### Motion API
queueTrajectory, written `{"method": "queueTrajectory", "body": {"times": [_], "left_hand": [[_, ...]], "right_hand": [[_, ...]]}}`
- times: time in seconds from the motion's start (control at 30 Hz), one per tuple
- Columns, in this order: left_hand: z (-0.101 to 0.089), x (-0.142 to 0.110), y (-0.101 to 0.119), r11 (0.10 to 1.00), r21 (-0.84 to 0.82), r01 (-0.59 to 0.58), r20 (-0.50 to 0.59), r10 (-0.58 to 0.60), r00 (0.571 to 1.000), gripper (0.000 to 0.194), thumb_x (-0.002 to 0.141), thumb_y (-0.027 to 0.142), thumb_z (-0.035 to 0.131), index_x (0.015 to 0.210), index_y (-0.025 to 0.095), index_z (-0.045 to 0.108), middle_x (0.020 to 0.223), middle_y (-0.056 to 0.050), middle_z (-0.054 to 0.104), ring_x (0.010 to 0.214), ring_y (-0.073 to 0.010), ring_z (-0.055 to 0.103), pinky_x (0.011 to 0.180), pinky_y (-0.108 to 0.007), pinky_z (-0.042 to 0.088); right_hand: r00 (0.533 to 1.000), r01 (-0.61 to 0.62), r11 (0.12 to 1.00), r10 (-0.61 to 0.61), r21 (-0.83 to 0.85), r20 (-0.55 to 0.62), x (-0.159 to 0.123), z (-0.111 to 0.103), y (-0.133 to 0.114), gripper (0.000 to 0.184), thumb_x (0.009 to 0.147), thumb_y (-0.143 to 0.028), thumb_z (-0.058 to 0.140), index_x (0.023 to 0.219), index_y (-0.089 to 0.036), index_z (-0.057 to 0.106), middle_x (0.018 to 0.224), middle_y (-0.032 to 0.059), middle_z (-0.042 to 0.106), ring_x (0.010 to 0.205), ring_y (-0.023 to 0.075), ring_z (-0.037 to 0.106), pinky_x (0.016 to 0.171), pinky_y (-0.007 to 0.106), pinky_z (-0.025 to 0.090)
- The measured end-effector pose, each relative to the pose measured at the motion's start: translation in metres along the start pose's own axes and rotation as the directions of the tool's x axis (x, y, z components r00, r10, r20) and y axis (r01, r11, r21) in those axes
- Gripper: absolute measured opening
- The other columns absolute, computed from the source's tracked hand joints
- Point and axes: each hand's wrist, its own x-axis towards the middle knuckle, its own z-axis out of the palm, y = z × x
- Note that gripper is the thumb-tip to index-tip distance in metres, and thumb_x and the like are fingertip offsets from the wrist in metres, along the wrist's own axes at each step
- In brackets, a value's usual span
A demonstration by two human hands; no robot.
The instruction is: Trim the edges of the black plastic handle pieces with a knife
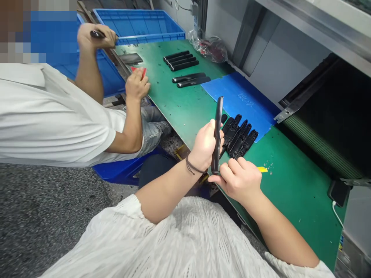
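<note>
We are holding a long black strip [218,116] upright over the near edge of the bench, with our left hand [204,144] wrapped closely around its middle. A braided cord [193,166] is circling that wrist. Our right hand [239,181] is closing in at the strip's lower end, with the fingers [232,168] curled and the thumb [213,178] pressing in from below. A yellow sliver [262,169] is showing just right of that hand, though we cannot tell whether it is being held or lying on the green bench mat [292,193].

Just far of our hands, black moulded pieces [239,139] are lying side by side, partly on a blue sheet [242,96]. Farther along, black bars [181,60] are resting in two groups. On our left, a co-worker is working at the bench, with a far hand [98,36] gripping a dark item and a near hand [137,85] closing around something red. Blue crates [139,23] are sitting beyond.
</note>
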Motion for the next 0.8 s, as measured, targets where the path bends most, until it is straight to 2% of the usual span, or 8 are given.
{"method": "queueTrajectory", "body": {"times": [0.2, 0.3, 0.37, 0.47, 0.57, 0.63, 0.7, 0.8], "left_hand": [[-0.019, 0.020, -0.003, 0.988, -0.124, 0.092, -0.266, -0.122, 0.956, 0.032, 0.109, 0.040, 0.036, 0.090, 0.019, 0.050, 0.055, 0.009, 0.038, 0.035, -0.0060, 0.029, 0.034, -0.018, 0.023], [-0.028, 0.025, 0.005, 0.985, -0.154, 0.080, -0.289, -0.123, 0.949, 0.032, 0.109, 0.038, 0.036, 0.087, 0.019, 0.049, 0.054, 0.009, 0.038, 0.035, -0.0067, 0.029, 0.034, -0.019, 0.022], [-0.033, 0.025, 0.010, 0.983, -0.169, 0.073, -0.290, -0.120, 0.950, 0.032, 0.109, 0.038, 0.036, 0.087, 0.019, 0.049, 0.054, 0.009, 0.037, 0.035, -0.0067, 0.028, 0.035, -0.019, 0.021], [-0.039, 0.022, 0.016, 0.981, -0.185, 0.064, -0.299, -0.119, 0.947, 0.032, 0.109, 0.039, 0.036, 0.087, 0.019, 0.049, 0.053, 0.009, 0.037, 0.035, -0.0068, 0.028, 0.036, -0.019, 0.020], [-0.046, 0.020, 0.020, 0.978, -0.200, 0.062, -0.312, -0.124, 0.942, 0.033, 0.108, 0.039, 0.036, 0.085, 0.020, 0.049, 0.052, 0.008, 0.036, 0.036, -0.0079, 0.029, 0.035, -0.020, 0.021], [-0.052, 0.019, 0.022, 0.975, -0.217, 0.055, -0.327, -0.126, 0.936, 0.034, 0.108, 0.040, 0.035, 0.085, 0.020, 0.049, 0.053, 0.008, 0.036, 0.036, -0.0083, 0.029, 0.034, -0.020, 0.021], [-0.056, 0.017, 0.023, 0.971, -0.236, 0.040, -0.341, -0.121, 0.932, 0.034, 0.108, 0.040, 0.035, 0.084, 0.020, 0.048, 0.054, 0.007, 0.038, 0.036, -0.0081, 0.030, 0.034, -0.020, 0.022], [-0.055, 0.012, 0.019, 0.964, -0.266, -0.003, -0.346, -0.093, 0.934, 0.032, 0.107, 0.040, 0.038, 0.085, 0.020, 0.048, 0.054, 0.008, 0.038, 0.036, -0.0078, 0.031, 0.036, -0.019, 0.025]], "right_hand": [[1.000, -0.029, 0.999, 0.029, 0.036, 0.006, -0.013, 0.015, 0.004, 0.047, 0.099, -0.063, 0.057, 0.073, -0.024, 0.059, 0.062, 0.0018, 0.051, 0.063, 0.0171, 0.039, 0.058, 0.036, 0.020], [0.994, -0.104, 0.992, 0.103, 0.064, 0.020, -0.018, 0.016, 0.004, 0.030, 0.103, -0.050, 0.056, 0.105, -0.022, 0.067, 0.082, 0.0059, 0.063, 0.075, 0.0196, 0.052, 0.061, 0.033, 0.031], [0.989, -0.130, 0.989, 0.125, 0.067, 0.074, -0.018, 0.016, 0.005, 0.026, 0.104, -0.028, 0.049, 0.124, -0.022, 0.064, 0.091, 0.0074, 0.064, 0.078, 0.0193, 0.055, 0.060, 0.031, 0.033], [0.962, -0.166, 0.986, 0.167, -0.023, 0.216, -0.016, 0.022, 0.007, 0.066, 0.092, -0.002, 0.041, 0.147, -0.036, 0.053, 0.084, 0.0024, 0.059, 0.063, 0.0150, 0.050, 0.052, 0.030, 0.024], [0.911, -0.313, 0.949, 0.311, -0.038, 0.271, -0.014, 0.030, 0.007, 0.083, 0.090, -0.007, 0.050, 0.164, -0.039, 0.028, 0.087, 0.0021, 0.061, 0.059, 0.0153, 0.052, 0.050, 0.028, 0.025], [0.891, -0.418, 0.902, 0.384, 0.106, 0.242, -0.012, 0.032, 0.006, 0.083, 0.091, -0.019, 0.061, 0.165, -0.032, 0.025, 0.100, 0.0067, 0.066, 0.073, 0.0203, 0.062, 0.055, 0.029, 0.038], [0.876, -0.478, 0.813, 0.413, 0.333, 0.248, -0.009, 0.030, 0.000, 0.078, 0.090, -0.028, 0.068, 0.160, -0.028, 0.035, 0.106, 0.0081, 0.067, 0.082, 0.0221, 0.065, 0.065, 0.032, 0.049], [0.861, -0.506, 0.578, 0.382, 0.641, 0.335, -0.001, 0.026, -0.015, 0.056, 0.089, -0.035, 0.072, 0.141, -0.027, 0.055, 0.084, -0.0009, 0.062, 0.066, 0.0138, 0.056, 0.061, 0.027, 0.049]]}}
